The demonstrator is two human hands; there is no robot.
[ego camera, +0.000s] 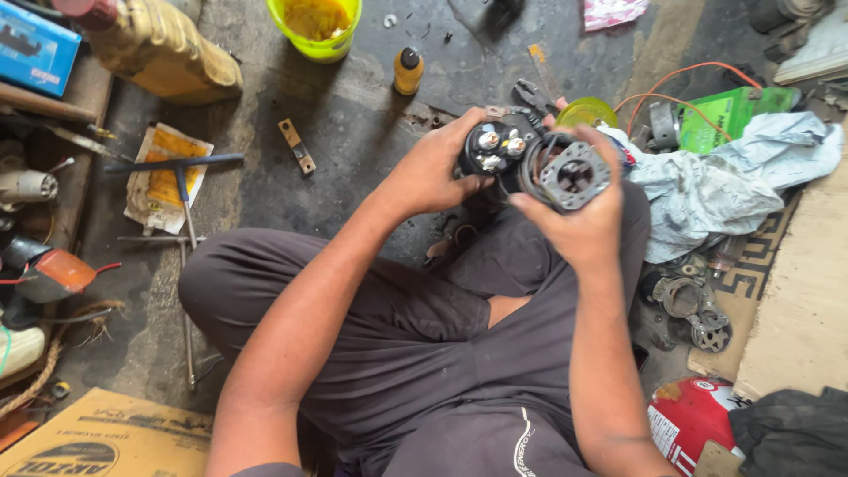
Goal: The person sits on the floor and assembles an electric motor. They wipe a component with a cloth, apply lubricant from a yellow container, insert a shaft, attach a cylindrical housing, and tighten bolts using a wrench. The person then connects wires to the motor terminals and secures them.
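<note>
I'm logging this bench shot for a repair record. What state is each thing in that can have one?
Left hand: gripping the black solenoid.
Right hand: gripping the metal housing.
Solenoid: held up, terminal studs facing the camera.
Housing: held against the solenoid, flange facing the camera.
Small bottle: upright, capped.
Green bucket: upright, open, yellow material inside.
Rag: crumpled on the floor.

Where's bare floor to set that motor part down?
Bare concrete lies ahead of the left hand, bordered by the brass bracket, yellow bottle and green bucket. Crowded to the right of the right hand: rag, metal parts. The far left is cluttered with tools.
</note>
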